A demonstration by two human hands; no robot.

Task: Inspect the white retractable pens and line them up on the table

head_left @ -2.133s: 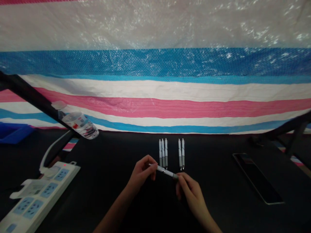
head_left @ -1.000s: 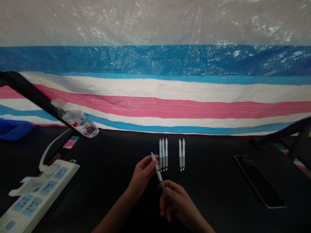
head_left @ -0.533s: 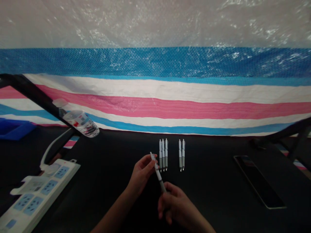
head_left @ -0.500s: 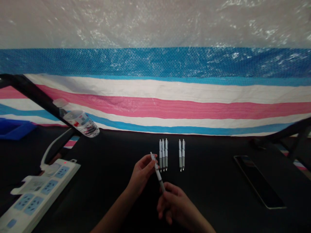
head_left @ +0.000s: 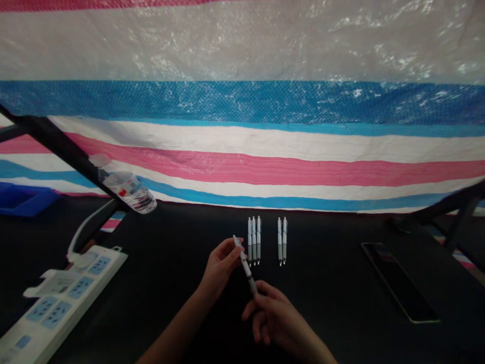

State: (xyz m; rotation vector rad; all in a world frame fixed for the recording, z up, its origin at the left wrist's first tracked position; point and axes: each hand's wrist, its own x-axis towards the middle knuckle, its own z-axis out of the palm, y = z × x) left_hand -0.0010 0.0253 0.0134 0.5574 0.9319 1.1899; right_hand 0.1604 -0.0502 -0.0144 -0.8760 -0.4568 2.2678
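Observation:
A white pen with a grey grip (head_left: 246,268) slants between my two hands over the black table (head_left: 326,303). Near its upper end, my left hand (head_left: 221,264) pinches it between thumb and fingers. The thumb and index finger of my right hand (head_left: 271,311) close on the grey lower end, the other fingers curled loosely below. Just beyond my left hand, three similar pens (head_left: 254,240) lie side by side, tips toward me. A pair of the same pens (head_left: 282,240) lies a little to their right.
A white power strip (head_left: 71,293) with a plugged-in adapter lies at the left. Behind it are a clear bottle (head_left: 131,192) and a blue tray (head_left: 26,200). A black phone (head_left: 399,283) rests at the right. Striped sheeting (head_left: 242,169) hangs behind the table.
The view has shifted slightly. Both hands keep hold of the same pen, and the lower fingers of my right hand have curled in a little. The pens on the table lie as before.

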